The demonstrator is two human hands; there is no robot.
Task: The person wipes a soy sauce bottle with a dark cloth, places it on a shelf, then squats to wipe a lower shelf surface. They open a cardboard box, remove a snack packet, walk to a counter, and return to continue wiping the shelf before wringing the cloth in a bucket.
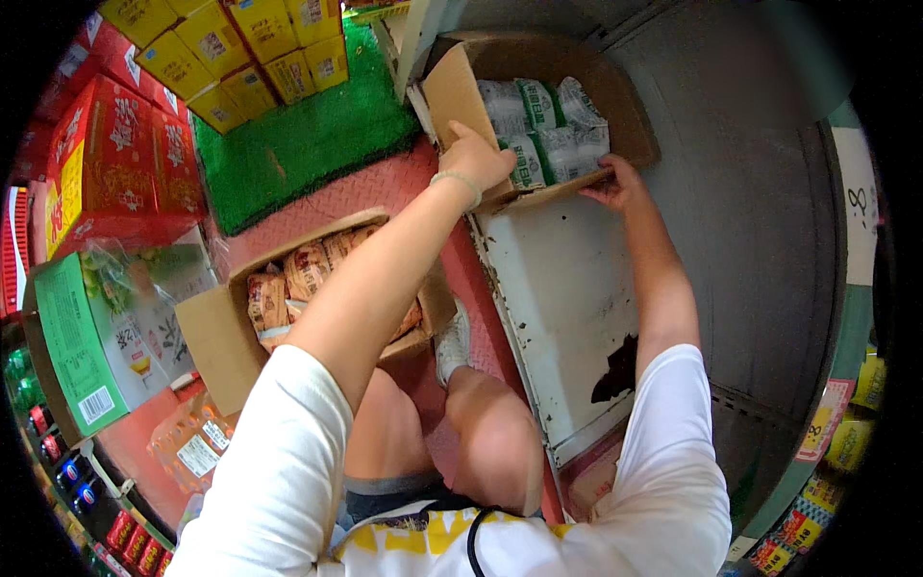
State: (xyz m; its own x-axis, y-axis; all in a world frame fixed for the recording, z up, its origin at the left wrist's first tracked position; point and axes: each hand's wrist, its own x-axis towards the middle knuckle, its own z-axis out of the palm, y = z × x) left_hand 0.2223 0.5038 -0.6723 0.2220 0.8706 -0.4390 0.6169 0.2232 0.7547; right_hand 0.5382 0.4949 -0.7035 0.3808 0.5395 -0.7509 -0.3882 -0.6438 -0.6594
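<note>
A cardboard box [635, 130] sits on the low metal shelf ahead of me. Several white-and-green plastic bags [558, 135] lie inside it. My left hand [471, 159] grips its near left corner, beside the raised side flap [456, 91]. At the near right part of the rim, my right hand [620, 188] has its fingers around the cardboard edge. A second open cardboard box [216, 332] stands on the floor to my left, holding several orange-brown printed packets [308, 269]. My left forearm covers part of it.
The white shelf base [553, 298] has rusty edges and a dark hole. Yellow cartons [240, 53] stand on a green mat [288, 144]. Red boxes [125, 163], a green-and-grey carton [96, 337] and a clear-wrapped orange pack [192, 442] line the left. My knees are close below.
</note>
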